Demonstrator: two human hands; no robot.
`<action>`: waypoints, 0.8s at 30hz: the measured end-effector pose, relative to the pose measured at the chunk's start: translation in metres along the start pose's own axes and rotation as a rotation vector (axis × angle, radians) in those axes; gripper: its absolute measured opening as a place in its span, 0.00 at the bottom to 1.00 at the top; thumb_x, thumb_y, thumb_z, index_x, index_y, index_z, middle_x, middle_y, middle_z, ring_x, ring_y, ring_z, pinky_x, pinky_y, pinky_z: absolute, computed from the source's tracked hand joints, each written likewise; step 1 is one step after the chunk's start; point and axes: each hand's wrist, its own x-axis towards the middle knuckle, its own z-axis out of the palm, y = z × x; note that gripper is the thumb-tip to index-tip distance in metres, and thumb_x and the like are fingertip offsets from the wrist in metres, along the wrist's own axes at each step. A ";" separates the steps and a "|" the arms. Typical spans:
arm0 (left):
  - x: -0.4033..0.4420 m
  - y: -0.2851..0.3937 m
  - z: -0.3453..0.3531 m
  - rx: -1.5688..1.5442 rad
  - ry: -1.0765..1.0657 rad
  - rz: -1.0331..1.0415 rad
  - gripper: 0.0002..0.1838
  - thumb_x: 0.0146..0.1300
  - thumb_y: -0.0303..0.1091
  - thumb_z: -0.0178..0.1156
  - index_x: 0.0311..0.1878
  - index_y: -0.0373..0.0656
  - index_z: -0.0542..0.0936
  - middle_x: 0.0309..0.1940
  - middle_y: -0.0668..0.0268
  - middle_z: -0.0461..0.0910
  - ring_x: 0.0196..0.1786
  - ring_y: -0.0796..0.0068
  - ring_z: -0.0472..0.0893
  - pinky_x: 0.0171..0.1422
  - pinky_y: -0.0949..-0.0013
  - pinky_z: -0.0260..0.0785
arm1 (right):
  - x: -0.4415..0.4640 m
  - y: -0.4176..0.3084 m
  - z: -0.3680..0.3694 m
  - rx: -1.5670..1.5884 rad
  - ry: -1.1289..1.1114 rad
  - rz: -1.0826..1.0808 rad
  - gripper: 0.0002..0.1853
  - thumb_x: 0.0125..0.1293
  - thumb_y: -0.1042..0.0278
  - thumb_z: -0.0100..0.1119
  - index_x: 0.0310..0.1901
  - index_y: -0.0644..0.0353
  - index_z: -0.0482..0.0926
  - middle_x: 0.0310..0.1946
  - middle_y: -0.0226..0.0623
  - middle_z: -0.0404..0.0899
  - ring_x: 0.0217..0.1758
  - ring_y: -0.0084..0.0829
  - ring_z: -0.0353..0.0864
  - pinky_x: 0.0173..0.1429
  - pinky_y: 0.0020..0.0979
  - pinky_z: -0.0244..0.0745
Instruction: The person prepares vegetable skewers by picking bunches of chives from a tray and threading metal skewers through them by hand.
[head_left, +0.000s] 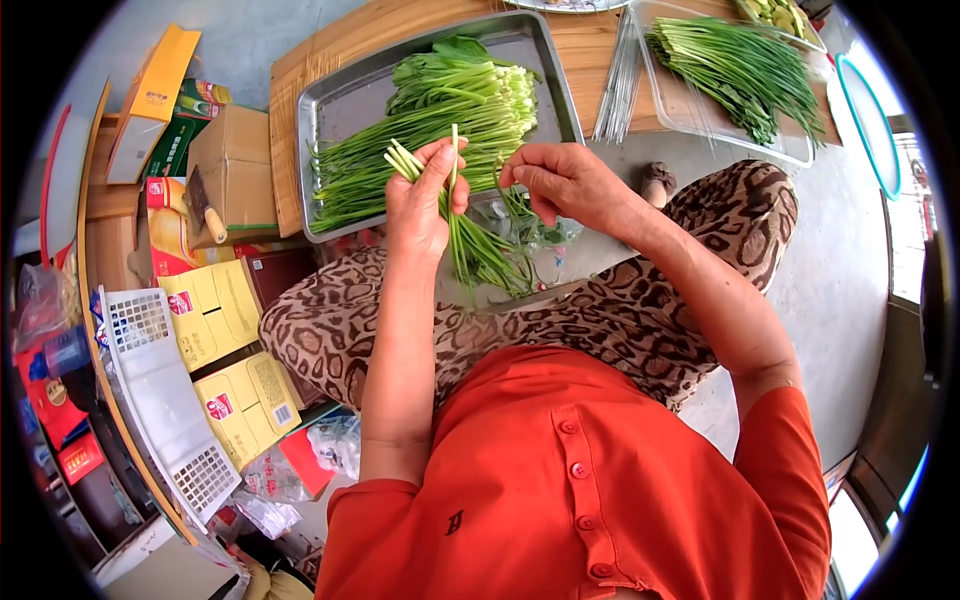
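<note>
My left hand [418, 212] is closed around a small bunch of chives [480, 250], white ends up and green leaves hanging down to the right. One stalk stands apart near my thumb. My right hand [565, 182] is beside it, fingers pinched on a thin green chive strand [502, 180] that dangles below. Behind both hands lies a metal tray [350, 85] holding a pile of chives [385, 150] and some leafy greens [450, 70]. What sits just under the hanging leaves is partly hidden.
Thin metal skewers [622, 75] lie on the wooden table [590, 50], beside a clear plastic tray [680, 115] of long chives [735, 70]. Left are a cardboard box [240, 165], a knife [207, 207], yellow boxes [215, 315] and a white basket [165, 385].
</note>
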 end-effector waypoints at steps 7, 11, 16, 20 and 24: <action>-0.001 0.001 0.001 -0.005 -0.013 -0.014 0.16 0.64 0.40 0.62 0.46 0.35 0.78 0.30 0.72 0.76 0.21 0.83 0.70 0.23 0.78 0.58 | 0.000 0.001 0.000 -0.015 0.009 0.006 0.12 0.70 0.65 0.46 0.40 0.61 0.78 0.13 0.27 0.71 0.18 0.16 0.69 0.26 0.25 0.64; -0.001 0.002 0.001 -0.002 -0.011 -0.011 0.16 0.64 0.39 0.62 0.46 0.35 0.78 0.30 0.71 0.76 0.21 0.83 0.70 0.23 0.78 0.58 | 0.000 0.000 0.000 -0.032 0.006 0.007 0.12 0.70 0.65 0.45 0.40 0.61 0.79 0.13 0.27 0.71 0.18 0.16 0.69 0.26 0.25 0.64; -0.002 0.002 -0.002 0.049 0.000 0.006 0.15 0.63 0.38 0.63 0.45 0.35 0.79 0.31 0.69 0.76 0.21 0.83 0.70 0.22 0.79 0.57 | 0.000 0.001 0.000 -0.038 -0.011 0.013 0.13 0.73 0.64 0.44 0.41 0.62 0.77 0.13 0.23 0.68 0.18 0.14 0.67 0.25 0.21 0.61; -0.001 0.002 -0.006 0.143 0.002 0.027 0.14 0.63 0.37 0.63 0.44 0.34 0.80 0.34 0.67 0.78 0.21 0.83 0.70 0.21 0.79 0.56 | 0.000 0.000 -0.001 -0.052 -0.022 0.019 0.13 0.73 0.64 0.44 0.41 0.62 0.78 0.13 0.23 0.68 0.18 0.14 0.67 0.26 0.21 0.61; -0.001 0.003 -0.006 0.147 -0.011 0.021 0.14 0.62 0.36 0.64 0.43 0.34 0.81 0.34 0.67 0.79 0.21 0.84 0.69 0.21 0.79 0.56 | 0.000 -0.001 -0.002 -0.058 -0.027 0.025 0.13 0.73 0.64 0.44 0.41 0.62 0.78 0.14 0.23 0.68 0.18 0.14 0.66 0.26 0.21 0.61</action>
